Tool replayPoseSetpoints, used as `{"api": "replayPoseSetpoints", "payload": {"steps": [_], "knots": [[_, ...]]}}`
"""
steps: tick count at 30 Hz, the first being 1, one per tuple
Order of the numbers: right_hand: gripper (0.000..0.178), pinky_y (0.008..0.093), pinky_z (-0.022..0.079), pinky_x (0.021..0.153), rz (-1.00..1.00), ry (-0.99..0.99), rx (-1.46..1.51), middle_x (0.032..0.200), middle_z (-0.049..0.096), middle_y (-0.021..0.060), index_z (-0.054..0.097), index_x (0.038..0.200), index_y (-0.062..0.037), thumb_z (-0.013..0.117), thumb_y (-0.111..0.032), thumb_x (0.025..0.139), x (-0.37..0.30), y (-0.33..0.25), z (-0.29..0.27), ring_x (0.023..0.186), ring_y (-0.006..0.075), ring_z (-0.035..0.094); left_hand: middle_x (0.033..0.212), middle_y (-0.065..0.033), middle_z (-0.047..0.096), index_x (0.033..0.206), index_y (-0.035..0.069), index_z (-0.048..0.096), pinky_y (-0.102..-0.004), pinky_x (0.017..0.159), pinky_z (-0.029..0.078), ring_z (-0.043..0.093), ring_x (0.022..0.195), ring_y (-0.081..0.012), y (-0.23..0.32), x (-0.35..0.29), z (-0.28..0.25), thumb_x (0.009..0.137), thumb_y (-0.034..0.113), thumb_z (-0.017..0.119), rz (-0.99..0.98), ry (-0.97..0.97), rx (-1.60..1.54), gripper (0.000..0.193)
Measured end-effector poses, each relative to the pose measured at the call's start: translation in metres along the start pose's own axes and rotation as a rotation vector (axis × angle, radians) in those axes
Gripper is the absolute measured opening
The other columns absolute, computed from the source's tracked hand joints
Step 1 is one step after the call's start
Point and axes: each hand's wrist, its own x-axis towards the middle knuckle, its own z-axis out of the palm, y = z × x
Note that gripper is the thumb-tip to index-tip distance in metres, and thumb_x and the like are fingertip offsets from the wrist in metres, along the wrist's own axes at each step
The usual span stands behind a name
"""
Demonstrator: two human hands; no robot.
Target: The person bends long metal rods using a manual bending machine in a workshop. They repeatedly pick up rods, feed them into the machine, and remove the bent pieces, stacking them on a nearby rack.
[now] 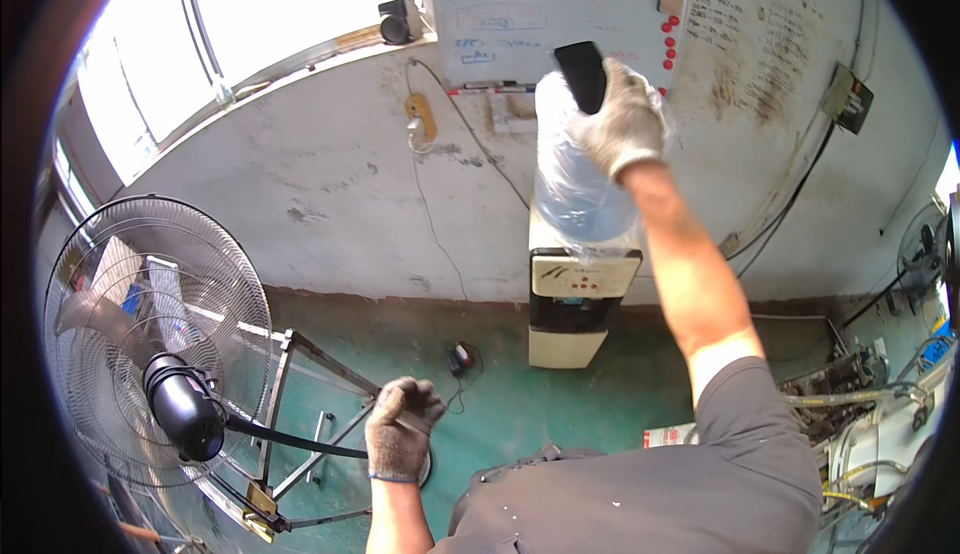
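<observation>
My right hand [622,126], in a pale work glove, reaches far out at the top of the water bottle. It grips a flat black rectangular thing, like a phone [583,76], between thumb and fingers. Just behind and below is a big water bottle [585,199] in clear plastic wrap, upright on a cream and black water dispenser [585,276]. My left hand [402,429], in a dirtier glove, hangs low near the fan's stand. Its fingers are loosely curled in, and nothing shows in them.
A large black standing fan [160,354] and a metal frame [285,404] stand at left. A whiteboard [560,19] is on the wall behind the bottle. A small black charger-like item with a cord [461,358] lies on the green floor. Machinery with hoses [860,404] is at right.
</observation>
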Motion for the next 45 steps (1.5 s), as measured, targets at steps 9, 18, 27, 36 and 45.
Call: {"api": "replayPoseSetpoints", "payload": {"steps": [9, 18, 27, 36, 45], "knots": [[0.112, 0.0522, 0.046, 0.123, 0.28, -0.326, -0.446, 0.154, 0.066, 0.0216, 0.064, 0.155, -0.0089, 0.073, -0.09, 0.078, 0.1, 0.04, 0.049, 0.149, 0.0381, 0.058, 0.111, -0.0207, 0.074, 0.116, 0.002, 0.072, -0.0526, 0.092, 0.059, 0.07, 0.099, -0.0394, -0.049, -0.044, -0.049, 0.102, 0.018, 0.07, -0.067, 0.322, -0.195, 0.021], [0.06, 0.0539, 0.049, 0.108, -0.127, 0.369, -0.072, 0.128, 0.074, 0.0214, 0.068, 0.133, -0.0065, 0.081, -0.05, 0.093, -0.001, 0.03, 0.031, 0.124, 0.0412, 0.065, 0.11, -0.0176, 0.07, 0.117, 0.004, 0.07, -0.0482, 0.09, 0.055, 0.064, 0.098, -0.0355, -0.048, -0.072, -0.074, 0.103, 0.019, 0.07, -0.124, 0.368, -0.097, 0.02], [0.035, 0.0518, 0.057, 0.097, 0.691, -0.56, -0.007, 0.115, 0.078, 0.0132, 0.077, 0.117, -0.0113, 0.075, -0.036, 0.094, -0.566, 0.08, -0.129, 0.118, 0.0373, 0.07, 0.112, -0.013, 0.06, 0.11, 0.012, 0.06, -0.0495, 0.102, 0.045, 0.055, 0.108, -0.031, -0.096, -0.112, -0.099, 0.111, 0.022, 0.05, -0.815, -0.169, 0.438, 0.015], [0.038, 0.0457, 0.06, 0.101, 1.688, -0.454, -0.348, 0.118, 0.081, 0.0165, 0.084, 0.115, -0.0128, 0.07, -0.039, 0.092, -0.986, 0.035, -0.419, 0.114, 0.0382, 0.075, 0.083, -0.0071, 0.05, 0.096, 0.009, 0.056, -0.0347, 0.061, 0.038, 0.046, 0.07, -0.0204, -0.189, -0.17, -0.194, 0.101, 0.008, 0.067, -1.124, -0.503, 0.405, 0.012], [0.037, 0.0451, 0.061, 0.1, 1.654, -0.047, -0.291, 0.117, 0.082, 0.0141, 0.083, 0.119, -0.0152, 0.068, -0.041, 0.098, -1.121, -0.053, -0.561, 0.111, 0.0366, 0.077, 0.09, -0.0101, 0.063, 0.101, 0.007, 0.06, -0.0319, 0.065, 0.047, 0.053, 0.071, -0.0184, -0.258, -0.406, -0.125, 0.1, 0.008, 0.074, -0.953, -0.623, 0.6, 0.013]]}}
